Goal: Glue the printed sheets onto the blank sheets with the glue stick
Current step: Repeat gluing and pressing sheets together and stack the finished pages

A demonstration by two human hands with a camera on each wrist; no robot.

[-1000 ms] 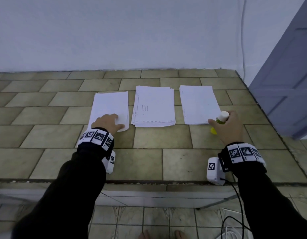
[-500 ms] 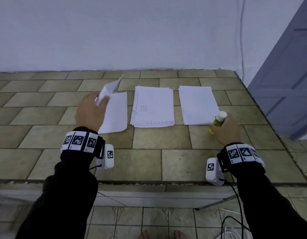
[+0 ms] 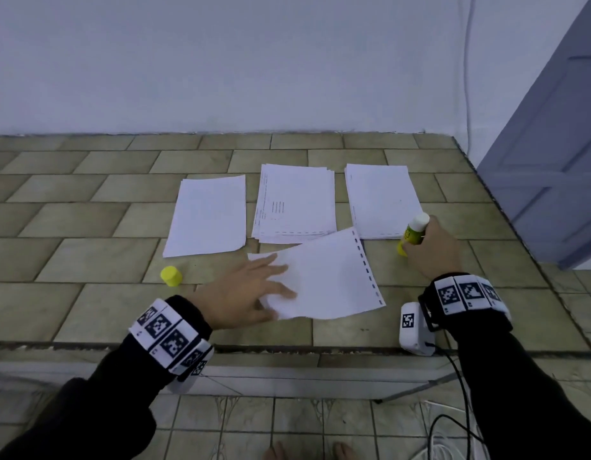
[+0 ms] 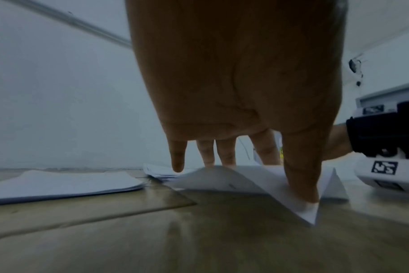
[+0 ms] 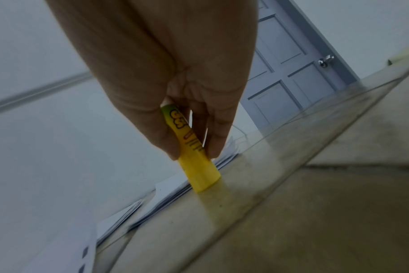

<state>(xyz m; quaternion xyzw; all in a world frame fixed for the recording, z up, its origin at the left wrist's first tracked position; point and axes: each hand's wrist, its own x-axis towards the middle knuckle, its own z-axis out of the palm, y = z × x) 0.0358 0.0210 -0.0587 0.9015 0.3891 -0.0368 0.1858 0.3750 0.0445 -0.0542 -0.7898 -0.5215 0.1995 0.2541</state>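
A single white sheet [image 3: 330, 277] with a dashed line along its right edge lies slightly askew in front of the middle stack of printed sheets [image 3: 295, 204]. My left hand [image 3: 254, 290] rests on its left part, fingers straight and spread. In the left wrist view the thumb [image 4: 301, 181] presses the sheet's near corner [image 4: 311, 212] and the paper humps up a little. My right hand [image 3: 430, 250] grips the yellow glue stick [image 3: 415, 229] with its white top up and its base [image 5: 203, 177] on the table. A blank stack [image 3: 207, 214] lies at the left, another stack [image 3: 383, 200] at the right.
A yellow cap [image 3: 171, 275] stands on the tiled table left of my left hand. The table's front edge [image 3: 287, 346] runs just under both wrists. A white wall lies behind the stacks, a grey-blue door [image 3: 553, 161] past the table's right edge.
My left hand lifted a sheet off the left stack, carried it right and laid it in front of the middle stack. The yellow cap now shows. The right hand stayed on the glue stick.
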